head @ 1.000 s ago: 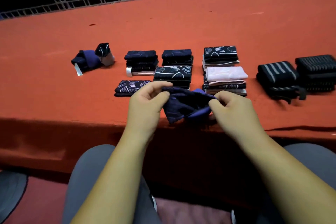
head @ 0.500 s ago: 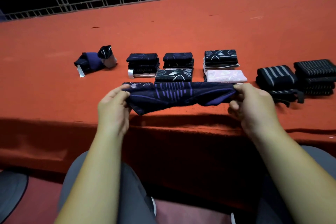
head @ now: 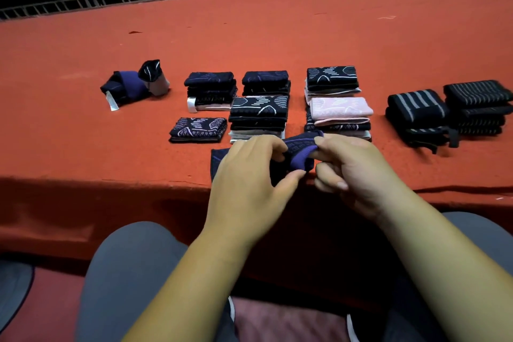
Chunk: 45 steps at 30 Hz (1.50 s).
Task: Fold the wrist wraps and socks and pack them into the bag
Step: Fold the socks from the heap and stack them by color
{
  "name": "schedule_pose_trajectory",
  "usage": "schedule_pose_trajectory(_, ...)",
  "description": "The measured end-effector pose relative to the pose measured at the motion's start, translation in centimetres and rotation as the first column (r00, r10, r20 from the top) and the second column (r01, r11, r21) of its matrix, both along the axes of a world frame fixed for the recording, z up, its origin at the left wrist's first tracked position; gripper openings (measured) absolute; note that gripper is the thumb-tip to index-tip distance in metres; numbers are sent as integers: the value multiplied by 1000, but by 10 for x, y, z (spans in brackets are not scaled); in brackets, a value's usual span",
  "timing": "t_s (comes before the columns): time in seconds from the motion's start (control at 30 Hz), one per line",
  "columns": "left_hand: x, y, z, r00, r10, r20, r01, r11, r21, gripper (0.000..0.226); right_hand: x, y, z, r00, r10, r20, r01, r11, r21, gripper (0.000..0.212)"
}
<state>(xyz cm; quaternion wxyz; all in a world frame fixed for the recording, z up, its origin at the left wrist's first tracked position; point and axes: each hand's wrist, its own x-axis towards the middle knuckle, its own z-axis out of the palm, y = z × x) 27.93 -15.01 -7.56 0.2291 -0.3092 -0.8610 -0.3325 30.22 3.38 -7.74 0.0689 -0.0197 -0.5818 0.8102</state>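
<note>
Both left hand [head: 249, 178] and right hand [head: 361, 175], fingers [head: 333, 144] tight on the purple sock [head: 301, 148], at the table's [head: 111, 155] near edge; room leftward.

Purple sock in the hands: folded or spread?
Mid-fold: navy-and-purple knit sock doubled over between left hand and right hand, one end flat on orange cloth table.

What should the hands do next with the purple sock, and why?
Probably lay the raised end over onto the flat part and press it down. Both the left hand and the right hand pinch the purple sock, only half folded, at the near edge of the table, while the folded socks behind lie as flat packets.
</note>
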Motion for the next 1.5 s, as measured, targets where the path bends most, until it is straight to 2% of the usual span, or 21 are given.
schedule_pose_trajectory(0.17, -1, 6, -3, 985, -7, 174, -26, 982, 185, 27, 2, 7, -1, 995, 102, -17, -102, 995, 18, 17)
schedule_pose_trajectory(0.27, -3, 5, 1, 940, -96, 328, -26, 937, 347, 27, 3, 14, -1, 998, 2, -66, 8, 989, 150, 13)
schedule_pose_trajectory(0.33, -5, 0, 5, 933, -138, 333, 0, 923, 384, 25, 1, 19, -5, 982, -107, -154, 151, 936, 317, 15)
schedule_pose_trajectory(0.4, -8, -4, 6, 922, -191, 337, 24, 897, 441, 24, -3, 21, -11, 965, -151, -214, 230, 880, 415, 12)
schedule_pose_trajectory(0.53, -11, -9, 5, 902, -243, 357, 20, 849, 529, 21, -4, 18, -19, 987, -55, -154, 127, 847, 515, 8)
schedule_pose_trajectory(0.6, -9, -10, 6, 906, -224, 359, -7, 841, 541, 19, -1, 14, -18, 992, 2, -129, 66, 851, 522, 6)
schedule_pose_trajectory(0.67, -8, -13, 7, 909, -196, 367, -41, 836, 548, 21, 1, 12, -16, 992, 44, -121, 17, 886, 463, 5)
schedule_pose_trajectory(0.87, -5, -28, 15, 961, -23, 276, -107, 888, 446, 35, 9, 10, 0, 991, 85, -100, -28, 880, 474, 26)
schedule_pose_trajectory(0.93, -2, -32, 18, 989, 30, 148, -80, 935, 346, 36, 10, 7, 5, 988, 1, -157, 92, 806, 584, 29)
schedule_pose_trajectory(1.0, 1, -33, 22, 999, 47, 15, -49, 967, 251, 35, 11, 5, 8, 964, -84, -253, 244, 660, 710, 22)
schedule_pose_trajectory(1.07, 3, -30, 25, 1000, 20, -18, -15, 970, 243, 35, 11, 2, 7, 929, -156, -335, 361, 579, 731, 23)
schedule_pose_trajectory(1.17, 5, -27, 26, 986, -133, 102, 85, 921, 379, 28, 11, -3, 8, 929, -242, -279, 369, 661, 654, 21)
schedule_pose_trajectory(1.23, 7, -26, 26, 923, -305, 234, 139, 833, 536, 22, 9, -5, 10, 943, -269, -195, 331, 730, 598, 12)
schedule_pose_trajectory(1.3, 6, -27, 25, 881, -392, 264, 180, 794, 580, 26, 7, -4, 7, 950, -278, -142, 309, 770, 558, 6)
schedule_pose_trajectory(1.37, 3, -28, 25, 873, -422, 245, 264, 830, 491, 40, 7, -1, 5, 958, -254, -135, 283, 748, 601, 13)
schedule_pose_trajectory(1.4, 0, -29, 24, 884, -410, 224, 302, 867, 396, 48, 7, -1, 5, 964, -235, -126, 263, 760, 595, 12)
schedule_pose_trajectory(1.5, -9, -30, 22, 946, -300, 124, 287, 952, 109, 73, 9, -4, 11, 989, -142, -38, 145, 912, 384, 8)
